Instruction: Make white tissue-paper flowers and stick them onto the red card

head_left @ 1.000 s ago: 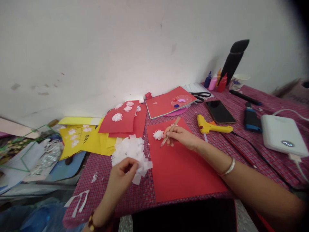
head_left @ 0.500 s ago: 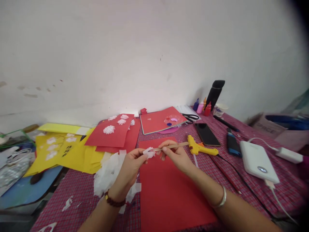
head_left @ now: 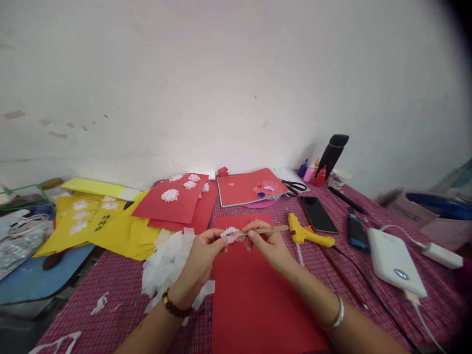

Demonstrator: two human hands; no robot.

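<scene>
A checked tablecloth (head_left: 121,275) carried a large red sheet (head_left: 258,300), with a heap of white paper squares (head_left: 164,260) just left of it. Above the sheet, the right hand (head_left: 272,248) gripped a slim wooden stick (head_left: 273,229), and the left hand (head_left: 202,251) pinched a small white paper piece (head_left: 230,235) at the stick's end.

Craft corner, prob. at home: tabletop (head_left: 110,270) w/ checked cloth (head_left: 129,280) by scuffed wall (head_left: 184,88), glue gun (head_left: 309,237), scissors (head_left: 294,187), paint palette (head_left: 268,189), red paper (head_left: 239,295), yellow paper (head_left: 120,232), etc.
</scene>
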